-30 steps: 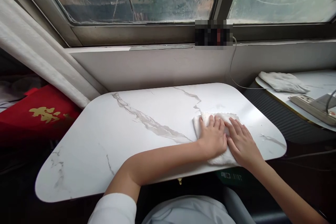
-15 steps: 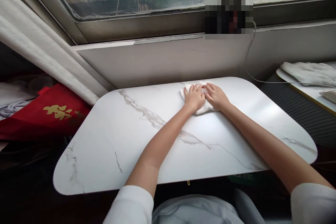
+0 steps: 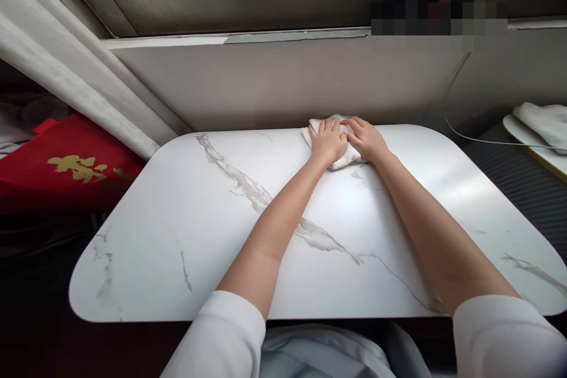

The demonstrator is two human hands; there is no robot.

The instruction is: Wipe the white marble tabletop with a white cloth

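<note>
A folded white cloth (image 3: 349,156) lies at the far edge of the white marble-patterned table (image 3: 146,218), its back part reaching the wall. My left hand (image 3: 328,140) rests flat on the cloth with its fingers spread, pressing it from above. Beside it, my right hand (image 3: 367,139) lies over the cloth's right side, fingers stretched toward the left hand. The two hands nearly touch. Both arms reach forward across the tabletop, and part of the cloth is hidden under the palms.
Behind the table runs a wall (image 3: 266,77) below a window. A pale curtain (image 3: 80,59) hangs at left, near a red bag (image 3: 66,165) with gold lettering. At right are a thin cable (image 3: 500,143) and another white cloth (image 3: 543,121) on a second surface.
Both hands have pushed the cloth a little farther away, to the table's back edge against the wall. The view has tilted down and come closer to the table.
</note>
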